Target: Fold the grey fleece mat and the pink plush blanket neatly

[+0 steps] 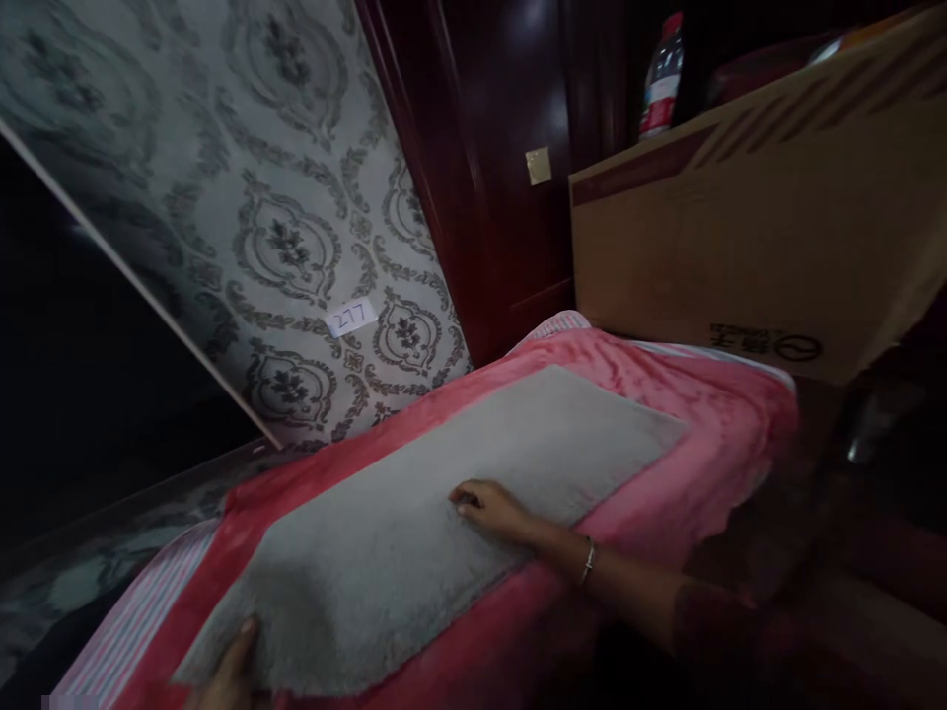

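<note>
A grey, fuzzy-looking mat [414, 493] lies spread over a red and pink blanket [643, 473]. At its near left end is my left hand [231, 671], partly cut off by the frame's bottom edge. The thumb presses on top of the mat and the other fingers are hidden beneath the edge. My right hand [494, 508], with a bracelet [589, 560] at the wrist, rests over the middle of the mat. Its fingers are curled in toward the thumb around a small dark spot, too dim to name.
Striped cloth [159, 602] shows below the blanket. Behind stand a patterned wall [296, 177] with a paper marked 277 [351, 317] and a dark red door [495, 128]. A large cardboard box [740, 237] is at the right, with a bottle [661, 84] behind its rim.
</note>
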Demonstrator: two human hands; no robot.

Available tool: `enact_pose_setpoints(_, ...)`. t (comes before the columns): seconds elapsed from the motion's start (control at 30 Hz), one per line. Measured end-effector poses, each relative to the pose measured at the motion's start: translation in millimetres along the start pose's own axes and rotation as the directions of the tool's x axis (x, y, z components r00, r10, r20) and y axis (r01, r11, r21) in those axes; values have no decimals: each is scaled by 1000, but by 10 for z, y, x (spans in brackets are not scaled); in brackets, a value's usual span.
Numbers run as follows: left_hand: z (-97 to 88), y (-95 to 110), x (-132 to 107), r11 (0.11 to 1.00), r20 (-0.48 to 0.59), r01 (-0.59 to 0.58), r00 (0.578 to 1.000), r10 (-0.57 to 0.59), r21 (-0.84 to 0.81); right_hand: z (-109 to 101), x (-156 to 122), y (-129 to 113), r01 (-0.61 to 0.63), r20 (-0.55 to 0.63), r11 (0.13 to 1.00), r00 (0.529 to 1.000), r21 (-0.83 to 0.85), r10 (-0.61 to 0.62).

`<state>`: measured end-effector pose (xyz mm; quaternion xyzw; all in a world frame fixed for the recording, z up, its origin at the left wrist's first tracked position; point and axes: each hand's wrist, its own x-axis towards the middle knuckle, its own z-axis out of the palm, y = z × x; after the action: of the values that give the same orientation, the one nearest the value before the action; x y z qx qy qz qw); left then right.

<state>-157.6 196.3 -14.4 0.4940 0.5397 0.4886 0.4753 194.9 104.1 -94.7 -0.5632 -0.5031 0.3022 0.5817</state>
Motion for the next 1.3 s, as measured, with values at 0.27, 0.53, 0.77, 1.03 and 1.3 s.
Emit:
enact_pose_setpoints(0.27,1744,652,-472,863,420,-452,844,333,224,-554,38,-51,-262,96,827,964,498,247)
enact_pose_setpoints(0.53,2449,-172,-1213,385,776,-781,594,212,493,-990,-67,14,-412,220,624,905,664,363)
enact_pose_setpoints(0.77,2305,-116,-1275,443,725,-744,640,256,500,-853,282,-66,-409,118,861,912,302,392)
enact_pose_setpoints(1.03,2286,-273,-1419,286,755,-804,591,285,522,-435,922,-31,-281,-32,959,959,-20,280)
enact_pose_setpoints(1.3,2418,-318,-1381,219,758,-871,491,430,440,-438,1084,-151,-110,-171,931,984,-347,52)
